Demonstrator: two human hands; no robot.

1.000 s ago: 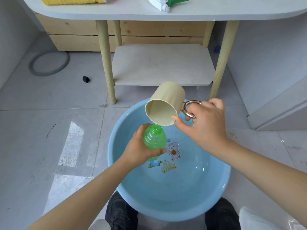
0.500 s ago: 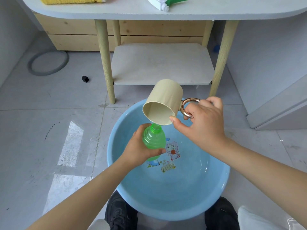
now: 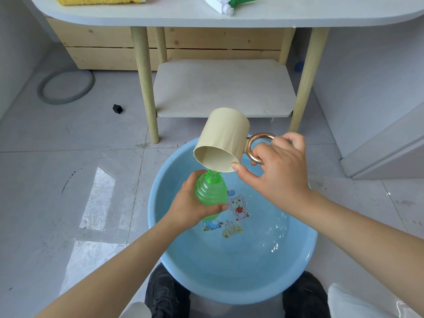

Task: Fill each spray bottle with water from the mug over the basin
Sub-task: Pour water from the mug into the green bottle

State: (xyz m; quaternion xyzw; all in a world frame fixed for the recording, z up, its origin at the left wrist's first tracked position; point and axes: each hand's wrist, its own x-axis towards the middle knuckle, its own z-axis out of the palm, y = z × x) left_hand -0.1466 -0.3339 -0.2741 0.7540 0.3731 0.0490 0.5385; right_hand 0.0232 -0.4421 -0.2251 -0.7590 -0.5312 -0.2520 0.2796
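Note:
A green translucent spray bottle [image 3: 210, 191] without its head is held upright over the blue basin [image 3: 231, 285], with my left hand [image 3: 190, 206] gripping its body. My right hand [image 3: 278, 171] holds the cream mug [image 3: 223, 140] by its copper ring handle, thumb against the rim. The mug is tipped steeply, its lip right above the bottle's open neck. The basin holds shallow water over a cartoon print.
A white table [image 3: 229, 16] stands behind the basin, with wooden legs [image 3: 145, 88] and a low shelf [image 3: 223, 88]. On top lie a spray head [image 3: 229, 3] and a yellow cloth [image 3: 98, 0]. A small black object [image 3: 117, 109] and a grey ring [image 3: 65, 89] lie on the floor. My shoes [image 3: 167, 294] flank the basin.
The mug has tipped a little further over the bottle neck. Both hands stay nearly where they were.

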